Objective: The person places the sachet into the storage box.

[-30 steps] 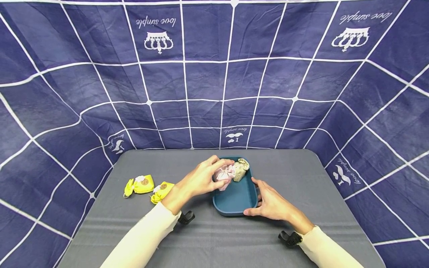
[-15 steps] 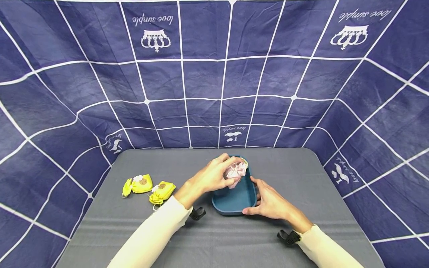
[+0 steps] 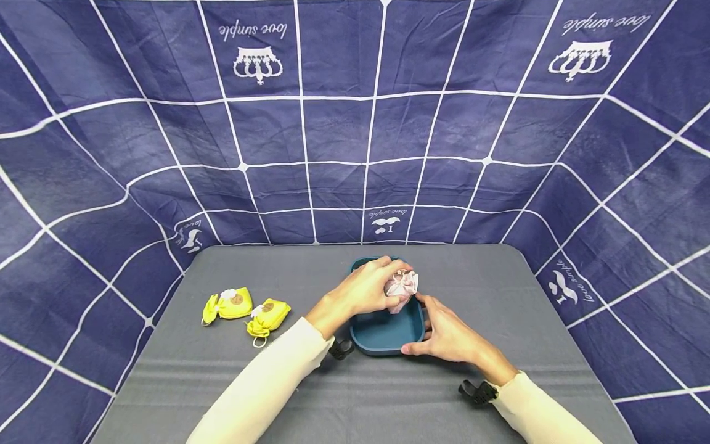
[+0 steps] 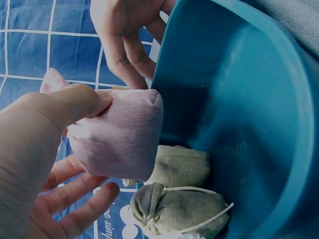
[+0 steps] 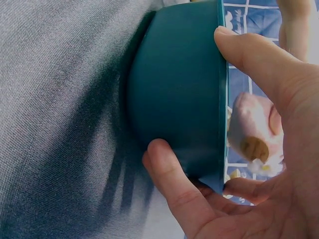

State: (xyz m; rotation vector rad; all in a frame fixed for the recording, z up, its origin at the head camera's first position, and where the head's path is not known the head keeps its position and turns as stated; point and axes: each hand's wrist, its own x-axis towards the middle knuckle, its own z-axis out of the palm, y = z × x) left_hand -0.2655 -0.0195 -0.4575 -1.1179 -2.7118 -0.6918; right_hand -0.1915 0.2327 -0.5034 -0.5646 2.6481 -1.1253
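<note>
My left hand (image 3: 363,288) holds a small pink drawstring pouch (image 3: 400,291) above the blue plastic bin (image 3: 383,333), near its right rim. In the left wrist view the thumb presses on the pink pouch (image 4: 119,134), while several fingers stretch out below it. Two beige pouches (image 4: 187,211) lie together inside the bin; in the head view they are hidden behind my left hand. My right hand (image 3: 449,333) grips the bin's right side. In the right wrist view its thumb is at the rim of the bin (image 5: 179,84) and a finger touches the outer wall.
Two yellow pouches (image 3: 235,304) with white flowers and round brown patches lie on the left of the grey table (image 3: 310,394). A dark blue cloth (image 3: 344,135) with white grid lines hangs behind the table and along both sides.
My left hand has carried the pink pouch rightward across the bin, and the beige pouch has gone out of sight behind it in the head view. The right hand stays on the bin.
</note>
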